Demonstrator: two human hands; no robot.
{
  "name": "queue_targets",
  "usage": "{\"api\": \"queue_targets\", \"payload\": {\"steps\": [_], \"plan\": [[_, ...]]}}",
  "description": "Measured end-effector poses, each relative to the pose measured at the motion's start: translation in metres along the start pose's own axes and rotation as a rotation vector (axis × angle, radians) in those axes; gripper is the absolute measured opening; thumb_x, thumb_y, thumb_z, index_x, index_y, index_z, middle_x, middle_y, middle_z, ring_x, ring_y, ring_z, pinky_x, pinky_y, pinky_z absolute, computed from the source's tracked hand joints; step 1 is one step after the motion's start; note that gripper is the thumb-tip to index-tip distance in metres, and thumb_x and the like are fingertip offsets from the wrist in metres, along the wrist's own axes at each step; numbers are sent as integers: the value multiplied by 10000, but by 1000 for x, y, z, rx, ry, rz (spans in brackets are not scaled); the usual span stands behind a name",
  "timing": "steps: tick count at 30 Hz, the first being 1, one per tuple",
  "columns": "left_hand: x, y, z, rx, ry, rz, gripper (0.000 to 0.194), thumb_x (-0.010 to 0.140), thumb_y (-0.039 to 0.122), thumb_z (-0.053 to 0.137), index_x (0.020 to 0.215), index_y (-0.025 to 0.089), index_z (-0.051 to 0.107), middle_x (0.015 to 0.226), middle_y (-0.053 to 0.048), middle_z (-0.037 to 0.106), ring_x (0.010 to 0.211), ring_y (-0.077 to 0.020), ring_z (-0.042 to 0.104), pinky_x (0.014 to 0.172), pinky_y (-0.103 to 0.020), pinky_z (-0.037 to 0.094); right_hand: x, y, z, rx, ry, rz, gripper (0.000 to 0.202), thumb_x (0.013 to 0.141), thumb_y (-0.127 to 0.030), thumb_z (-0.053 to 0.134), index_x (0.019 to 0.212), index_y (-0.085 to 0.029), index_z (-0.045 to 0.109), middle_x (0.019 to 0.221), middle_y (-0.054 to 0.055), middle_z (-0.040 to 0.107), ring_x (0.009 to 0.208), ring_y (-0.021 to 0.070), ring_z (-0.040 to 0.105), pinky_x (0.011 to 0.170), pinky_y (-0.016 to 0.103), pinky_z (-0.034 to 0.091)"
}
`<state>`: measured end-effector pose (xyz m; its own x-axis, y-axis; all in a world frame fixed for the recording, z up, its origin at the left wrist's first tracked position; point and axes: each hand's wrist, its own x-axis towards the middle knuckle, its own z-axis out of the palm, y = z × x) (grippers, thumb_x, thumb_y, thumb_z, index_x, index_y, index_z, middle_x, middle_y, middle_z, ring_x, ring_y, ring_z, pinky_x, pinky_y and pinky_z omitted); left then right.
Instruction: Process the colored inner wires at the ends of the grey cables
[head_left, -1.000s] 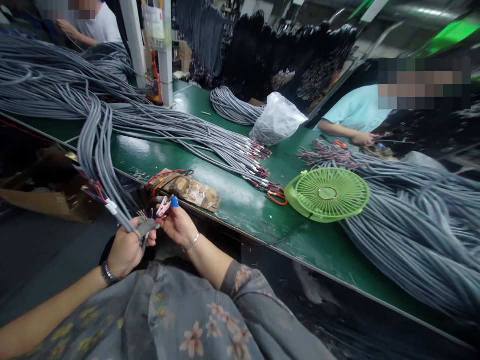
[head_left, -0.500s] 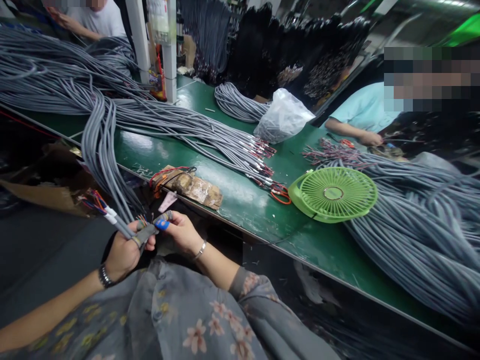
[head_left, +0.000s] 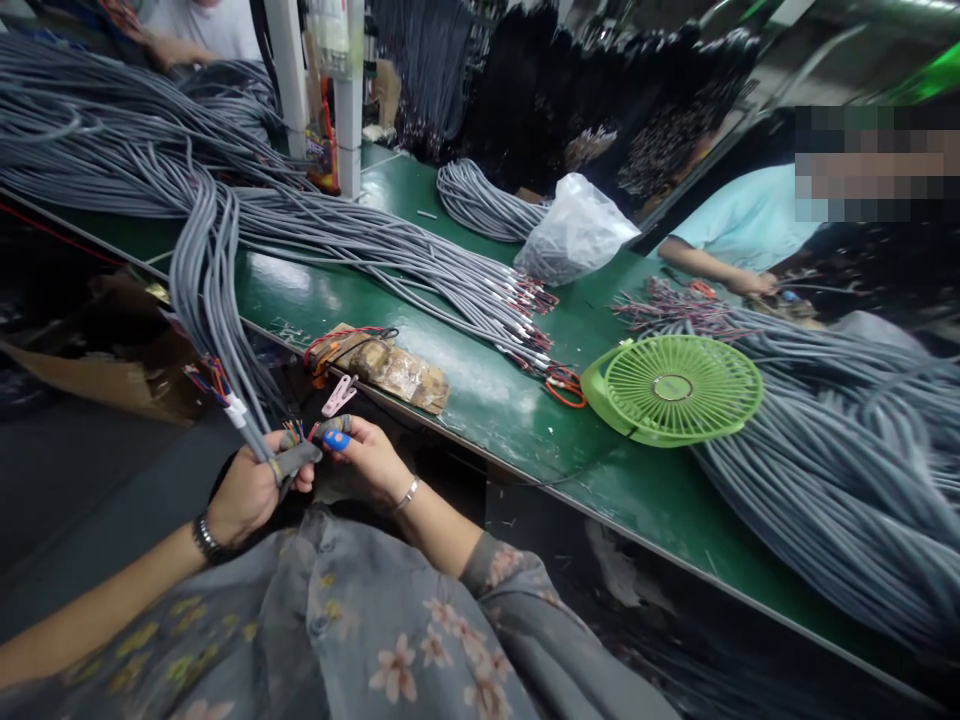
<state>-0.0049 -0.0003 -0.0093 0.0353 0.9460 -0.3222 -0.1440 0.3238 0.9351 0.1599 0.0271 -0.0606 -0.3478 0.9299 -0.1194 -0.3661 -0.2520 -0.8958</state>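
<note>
My left hand (head_left: pixel 251 492) is closed around several grey cables (head_left: pixel 255 437) near their stripped ends, with tape or finger covers on its thumb and fingers. Thin coloured wires (head_left: pixel 294 430) fan out above that thumb. My right hand (head_left: pixel 365 452) pinches at these wire tips, its thumb bearing a blue wrap and its index finger a grey one. Another set of coloured wire ends (head_left: pixel 211 380) sticks out past a white sleeve (head_left: pixel 235 411) on the held cables. The fingers hide which single wire is pinched.
Long bundles of grey cable (head_left: pixel 360 235) lie across the green table (head_left: pixel 480 390). A green fan (head_left: pixel 672 388), a taped block (head_left: pixel 397 370) with a pink clip (head_left: pixel 340 396), and a plastic bag (head_left: pixel 576 230) are on or at it. A person in light blue (head_left: pixel 739 215) works across the table.
My right fingers have shifted slightly at the wire tips, and a reddish wire now shows by them. The left hand keeps its hold. The whole view has moved a little.
</note>
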Motion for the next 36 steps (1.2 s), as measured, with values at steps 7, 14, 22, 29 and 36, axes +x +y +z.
{"api": "queue_targets", "payload": {"steps": [7,14,22,29,36], "plan": [[2,-3,0,-25,15,14,495,438,519,1096,551,200,734,499,-18,689,455,-139,615,462,-240,531,5,0,9,44,30,48,561,605,-607,1096,807,-208,757,734,-16,707,637,123,562,610,276,483],[1,-7,-1,-2,38,28,466,470,488,1076,550,198,720,513,-28,698,467,-148,627,481,-251,552,5,-4,15,14,105,45,507,647,-531,1088,711,-224,690,642,-42,659,590,120,549,585,273,480],[1,-4,1,-54,116,14,370,467,400,1030,580,209,734,513,-7,709,454,-153,630,483,-263,553,6,-3,15,0,140,53,533,617,-543,1079,678,-235,648,621,-46,626,601,134,534,599,290,487],[3,0,3,-124,196,24,313,457,347,976,594,213,729,492,13,672,449,-133,596,459,-237,515,5,-1,10,-24,137,35,505,658,-527,1049,659,-237,636,598,-57,596,582,128,511,595,287,479],[2,9,5,-159,115,38,283,453,301,973,588,215,740,477,17,643,437,-125,551,432,-241,469,15,-3,-8,169,195,125,550,809,-724,914,775,-227,681,659,-30,651,551,106,470,551,253,455]]}}
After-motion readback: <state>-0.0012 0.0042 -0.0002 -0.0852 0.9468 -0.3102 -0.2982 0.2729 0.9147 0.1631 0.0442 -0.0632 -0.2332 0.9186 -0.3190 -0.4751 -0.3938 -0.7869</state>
